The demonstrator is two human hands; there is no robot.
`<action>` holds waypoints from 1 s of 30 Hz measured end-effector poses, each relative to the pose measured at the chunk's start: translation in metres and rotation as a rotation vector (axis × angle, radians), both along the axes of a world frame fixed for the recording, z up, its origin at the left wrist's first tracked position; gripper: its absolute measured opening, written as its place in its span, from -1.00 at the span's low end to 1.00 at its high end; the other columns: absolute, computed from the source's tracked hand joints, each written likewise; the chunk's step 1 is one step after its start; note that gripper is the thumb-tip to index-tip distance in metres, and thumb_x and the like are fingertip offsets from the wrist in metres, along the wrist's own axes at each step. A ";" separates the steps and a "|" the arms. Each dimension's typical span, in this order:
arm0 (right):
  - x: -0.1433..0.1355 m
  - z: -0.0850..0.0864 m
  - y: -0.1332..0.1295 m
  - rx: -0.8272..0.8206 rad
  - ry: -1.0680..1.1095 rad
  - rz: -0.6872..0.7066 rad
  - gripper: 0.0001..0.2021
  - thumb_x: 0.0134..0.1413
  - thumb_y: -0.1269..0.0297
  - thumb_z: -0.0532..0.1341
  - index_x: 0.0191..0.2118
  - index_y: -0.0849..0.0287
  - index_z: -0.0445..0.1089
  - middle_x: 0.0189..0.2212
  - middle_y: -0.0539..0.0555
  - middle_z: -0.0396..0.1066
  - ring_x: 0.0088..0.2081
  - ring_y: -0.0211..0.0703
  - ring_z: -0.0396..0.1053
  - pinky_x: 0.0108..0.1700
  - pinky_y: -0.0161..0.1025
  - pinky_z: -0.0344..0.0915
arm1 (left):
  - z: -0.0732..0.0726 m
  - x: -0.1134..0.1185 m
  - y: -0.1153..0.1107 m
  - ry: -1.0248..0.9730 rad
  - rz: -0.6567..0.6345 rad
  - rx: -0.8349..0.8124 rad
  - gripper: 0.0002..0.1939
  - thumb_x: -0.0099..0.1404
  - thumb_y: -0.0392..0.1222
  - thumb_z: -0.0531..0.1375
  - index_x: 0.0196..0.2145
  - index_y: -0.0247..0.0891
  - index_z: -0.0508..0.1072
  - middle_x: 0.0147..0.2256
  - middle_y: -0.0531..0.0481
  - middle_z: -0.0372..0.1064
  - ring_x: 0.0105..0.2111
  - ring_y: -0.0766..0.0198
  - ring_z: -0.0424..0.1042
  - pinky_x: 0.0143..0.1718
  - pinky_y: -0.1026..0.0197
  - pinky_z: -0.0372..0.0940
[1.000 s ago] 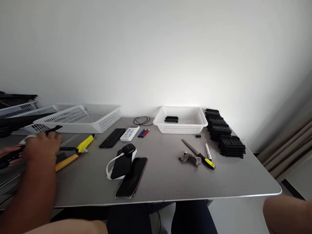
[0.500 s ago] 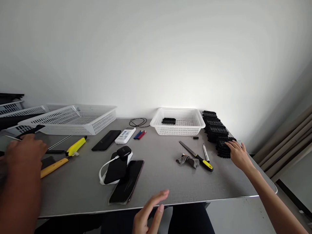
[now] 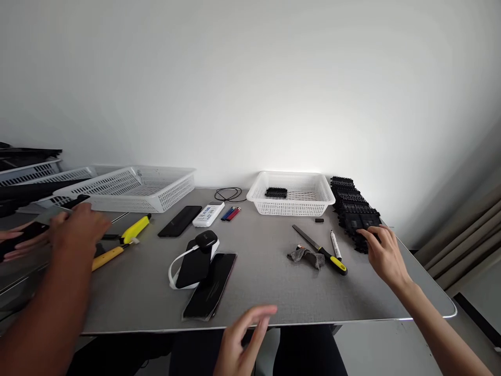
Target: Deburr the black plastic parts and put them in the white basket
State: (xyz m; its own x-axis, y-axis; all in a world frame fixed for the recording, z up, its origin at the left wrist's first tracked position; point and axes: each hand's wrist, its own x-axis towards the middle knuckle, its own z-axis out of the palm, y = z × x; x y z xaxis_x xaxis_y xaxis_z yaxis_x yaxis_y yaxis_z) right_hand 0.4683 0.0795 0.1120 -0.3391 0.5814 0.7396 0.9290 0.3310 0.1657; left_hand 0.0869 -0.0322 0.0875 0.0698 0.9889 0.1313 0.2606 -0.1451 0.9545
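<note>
Left: co-worker's hand (image 3: 80, 227), blurred, just beside a bright yellow handle (image 3: 135, 228). Centre near: left hand (image 3: 241, 342) at the table edge, thumb and forefinger slightly parted, nothing between them. Centre far: white basket (image 3: 291, 210), one black slatted piece (image 3: 276, 193) lying inside. Right: file (image 3: 319, 249), then marker (image 3: 335, 245). Beyond these, black panel (image 3: 364, 222), tilted at the near end of the black stacks (image 3: 346, 192), its edge pinched between thumb and fingers of the right hand (image 3: 385, 256).

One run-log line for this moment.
right hand: touching black part; left hand: empty, by table edge; white basket: one black piece inside
</note>
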 end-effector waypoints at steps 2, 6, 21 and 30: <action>-0.033 0.010 0.007 0.057 0.024 0.095 -0.50 0.10 0.66 0.01 0.11 0.13 0.32 -0.13 0.21 0.30 -0.04 0.04 0.26 0.10 0.04 0.21 | 0.028 0.010 0.028 -0.014 -0.072 0.083 -0.70 0.35 0.00 0.14 -0.11 -0.17 0.55 -0.10 -0.14 0.54 -0.09 0.08 0.53 -0.03 0.10 0.44; -0.093 0.023 0.041 0.101 0.033 0.241 -0.50 0.11 0.66 0.01 0.10 0.13 0.35 -0.13 0.19 0.31 -0.07 -0.02 0.27 0.07 0.00 0.18 | 0.074 0.050 0.112 -0.100 -0.127 0.214 -0.56 0.34 0.05 0.13 0.09 -0.20 0.40 -0.13 -0.15 0.52 -0.24 0.15 0.55 -0.37 0.25 0.45; -0.143 -0.019 0.083 -0.285 0.067 0.101 -0.74 0.27 0.48 0.01 -0.15 0.15 0.43 -0.24 0.14 0.46 -0.29 -0.09 0.37 -0.24 -0.22 0.18 | -0.004 0.068 0.266 -0.434 0.090 0.162 -0.42 0.11 0.32 0.24 -0.24 -0.31 0.37 -0.54 0.11 0.26 -0.66 0.31 0.41 -0.72 0.35 0.22; -0.124 -0.019 0.087 -0.847 -0.049 0.109 -0.81 0.23 0.11 0.19 -0.26 0.03 0.51 -0.39 0.02 0.55 -0.34 -0.09 0.47 -0.36 -0.28 0.08 | -0.037 0.057 0.262 -0.559 0.102 0.089 -0.38 0.05 0.30 0.30 -0.19 -0.33 0.43 -0.58 0.14 0.25 -0.59 0.14 0.53 -0.61 0.25 0.39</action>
State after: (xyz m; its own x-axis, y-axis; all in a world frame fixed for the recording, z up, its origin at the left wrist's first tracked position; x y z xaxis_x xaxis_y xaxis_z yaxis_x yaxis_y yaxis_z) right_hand 0.3439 0.1662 0.0932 -0.4459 0.8935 0.0535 0.8828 0.4489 -0.1387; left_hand 0.1435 0.2293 0.0503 -0.1291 0.9704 0.2042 -0.2636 -0.2321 0.9363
